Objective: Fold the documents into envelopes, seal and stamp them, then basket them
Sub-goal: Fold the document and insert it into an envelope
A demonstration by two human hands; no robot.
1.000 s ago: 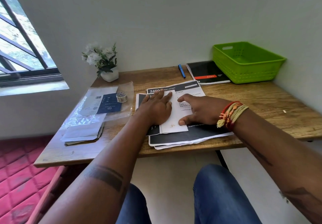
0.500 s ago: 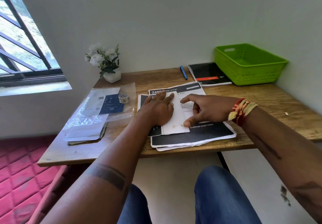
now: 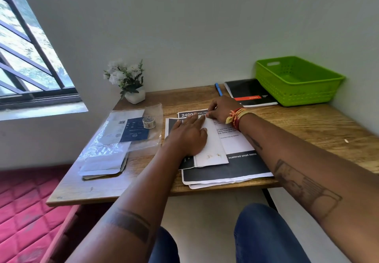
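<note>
A folded white document point(image 3: 213, 150) lies on a stack of black-and-white printed sheets point(image 3: 227, 172) at the table's front middle. My left hand point(image 3: 189, 135) lies flat on the folded paper, fingers straight, pressing it down. My right hand point(image 3: 221, 109) is at the fold's far end, its fingertips pinching the paper's top edge. White envelopes point(image 3: 102, 163) sit in a pile at the left, partly under a clear plastic sleeve point(image 3: 131, 131). A small roll of patterned tape point(image 3: 148, 121) rests on that sleeve. The green basket point(image 3: 297, 82) stands at the back right.
A potted white flower point(image 3: 128, 82) stands at the back left by the wall. A blue pen point(image 3: 218, 89) and a black notebook point(image 3: 250, 92) lie beside the basket. The wooden table point(image 3: 307, 127) ends just before my knees. A window is at the left.
My right hand slid from the near part of the folded paper up along it to the far end. My left hand stayed flat on the paper.
</note>
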